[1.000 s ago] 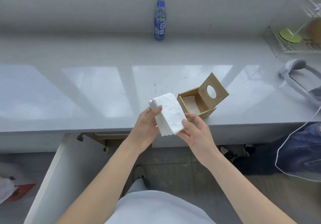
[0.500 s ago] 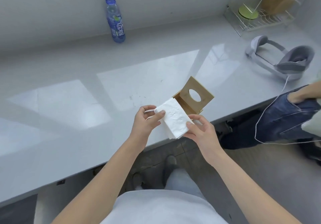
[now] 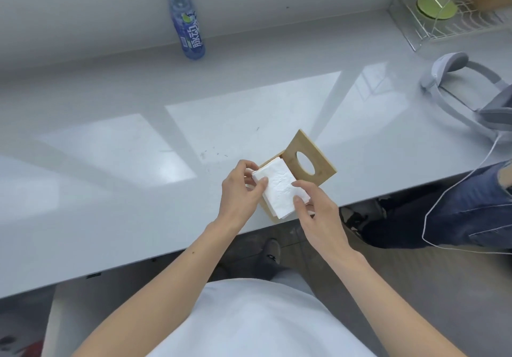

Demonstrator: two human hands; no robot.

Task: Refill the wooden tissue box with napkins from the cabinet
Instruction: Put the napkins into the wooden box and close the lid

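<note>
Over open wooden box (image 3: 310, 160), both hands' grip on napkin stack (image 3: 279, 187)

a blue drink bottle (image 3: 187, 21) stands at the counter's (image 3: 110, 190) back; a wire rack (image 3: 454, 16) and grey headset (image 3: 468, 90) sit right.

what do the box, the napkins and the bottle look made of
Box: pale wood, maybe bamboo, smooth matte with faint grain. Napkins: soft white paper, crinkled embossed surface. Bottle: clear blue-tinted plastic, glossy, with a printed label.
</note>
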